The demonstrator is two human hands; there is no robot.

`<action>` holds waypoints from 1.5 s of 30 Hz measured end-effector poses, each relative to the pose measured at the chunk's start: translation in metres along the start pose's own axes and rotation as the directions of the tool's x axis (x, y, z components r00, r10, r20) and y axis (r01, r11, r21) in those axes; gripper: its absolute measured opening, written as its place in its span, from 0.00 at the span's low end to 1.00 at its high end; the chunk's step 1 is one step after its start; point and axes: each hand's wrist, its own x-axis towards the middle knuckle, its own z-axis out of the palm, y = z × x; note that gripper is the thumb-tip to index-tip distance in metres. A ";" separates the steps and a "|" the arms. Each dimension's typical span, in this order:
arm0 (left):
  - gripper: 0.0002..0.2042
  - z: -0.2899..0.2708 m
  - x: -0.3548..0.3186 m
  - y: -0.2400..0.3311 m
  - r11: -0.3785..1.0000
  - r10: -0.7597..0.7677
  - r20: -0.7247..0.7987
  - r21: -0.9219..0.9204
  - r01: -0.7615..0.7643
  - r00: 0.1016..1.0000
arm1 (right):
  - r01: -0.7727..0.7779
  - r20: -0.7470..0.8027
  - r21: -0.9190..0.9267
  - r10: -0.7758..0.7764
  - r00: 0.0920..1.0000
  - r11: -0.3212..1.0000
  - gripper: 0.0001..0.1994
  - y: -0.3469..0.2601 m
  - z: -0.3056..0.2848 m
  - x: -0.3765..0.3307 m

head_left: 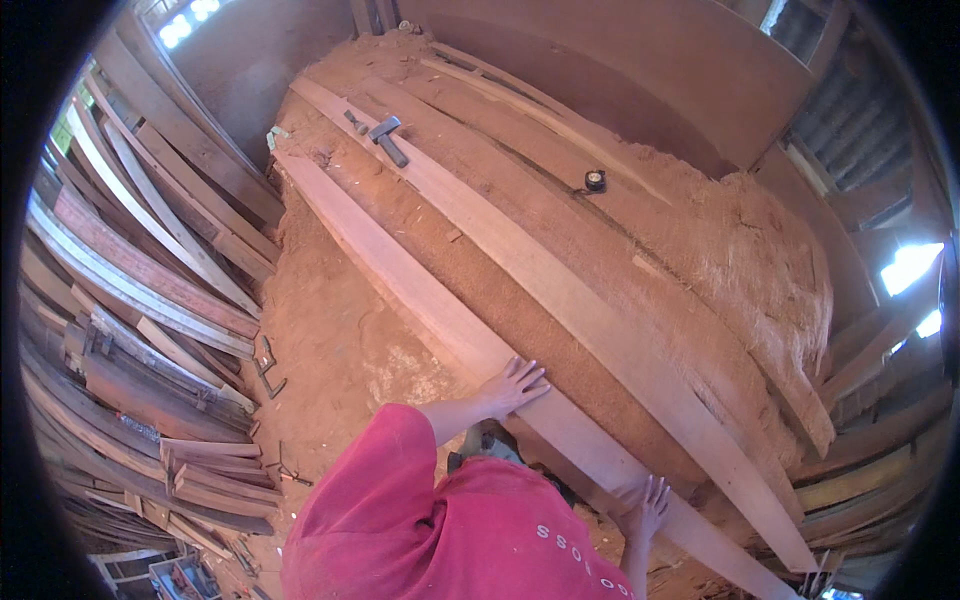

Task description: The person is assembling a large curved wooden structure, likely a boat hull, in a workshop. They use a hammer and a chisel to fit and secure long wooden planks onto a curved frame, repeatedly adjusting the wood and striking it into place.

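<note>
A long, pale reddish plank (430, 290) runs diagonally from the far left to the near right. My left hand (515, 388) lies flat on its upper face with the fingers spread. Farther along the same plank, toward its near right end, rests my right hand (648, 505), fingers stretched out and pointing away from me. Neither hand grips anything. Beyond them a second long plank (560, 290) lies roughly alongside, with brown sawdust between the two.
A hammer (388, 140) lies on the second plank's far part, beside a small chisel-like tool (355, 122). A black tape measure (595, 181) sits on the dusty wood behind. Stacked boards (150, 260) line the left side, and a metal clamp (267, 365) lies near them.
</note>
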 end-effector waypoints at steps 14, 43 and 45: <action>0.66 -0.016 0.050 -0.044 0.990 0.138 0.247 -0.030 -0.135 0.959 | 0.387 0.019 -0.270 -0.397 0.918 0.882 0.41 0.047 0.104 0.087; 0.57 -0.134 0.076 -0.038 0.970 0.234 0.095 0.041 -0.239 0.968 | 0.200 0.001 0.290 -0.209 0.978 0.936 0.47 0.038 -0.050 0.082; 0.56 -0.134 0.079 -0.041 0.970 0.232 0.107 0.043 -0.238 0.967 | 0.216 -0.013 0.322 -0.223 0.975 0.922 0.46 0.037 -0.057 0.083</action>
